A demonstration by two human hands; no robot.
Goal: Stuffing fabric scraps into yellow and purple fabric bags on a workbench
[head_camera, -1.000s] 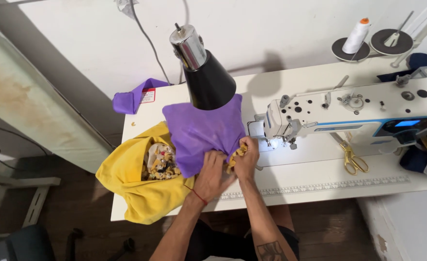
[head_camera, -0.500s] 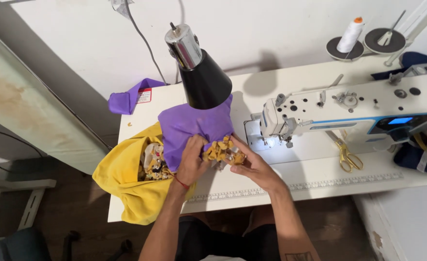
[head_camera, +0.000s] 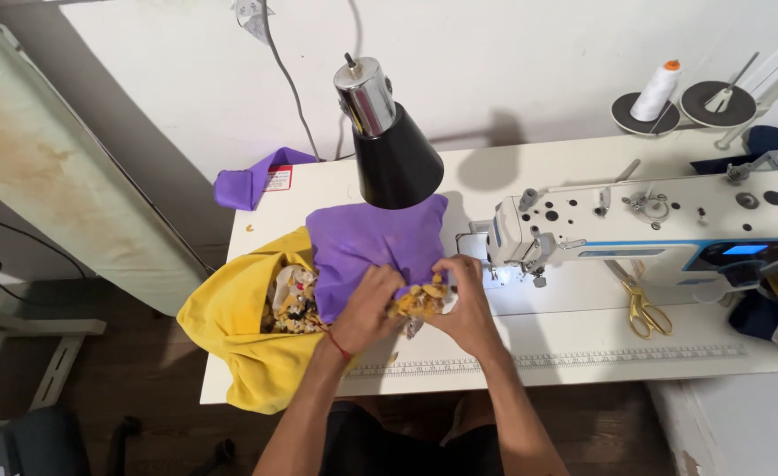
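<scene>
White sewing table (head_camera: pixel 583 344) against a pale wall, dark wood floor below, seen from the head camera looking down. Black cone lamp (head_camera: pixel 396 159) with a chrome neck hangs over the table's left half. White industrial sewing machine (head_camera: pixel 636 220) with blue trim sits on the right, needle area lit. Gold-handled scissors (head_camera: pixel 640 308) lie in front of the machine body, apart from the hands. White thread cone (head_camera: pixel 656 91) stands on a dark round stand at the back right; a second round stand just beside it. Ruler markings run along the table's front edge.

Purple fabric (head_camera: pixel 371 247) lies spread at table centre, under the lamp, its lower edge bunched between both hands. Yellow fabric (head_camera: pixel 239 335) drapes off the left front corner of the table, touching the purple piece; a patterned multicolour cloth (head_camera: pixel 288 300) shows inside its folds. Another purple scrap (head_camera: pixel 252 183) lies at the back left corner, well apart.

Left hand (head_camera: pixel 367 304), red thread on the wrist, fingers curled and clamped on the purple fabric's lower edge. Right hand (head_camera: pixel 466 304), fingers closed, pinching the same edge together with a yellow-patterned bit (head_camera: pixel 420 302) between the two hands. Hands nearly touching, just left of the needle.

Dark blue cloth (head_camera: pixel 768 317) at far right edge.
</scene>
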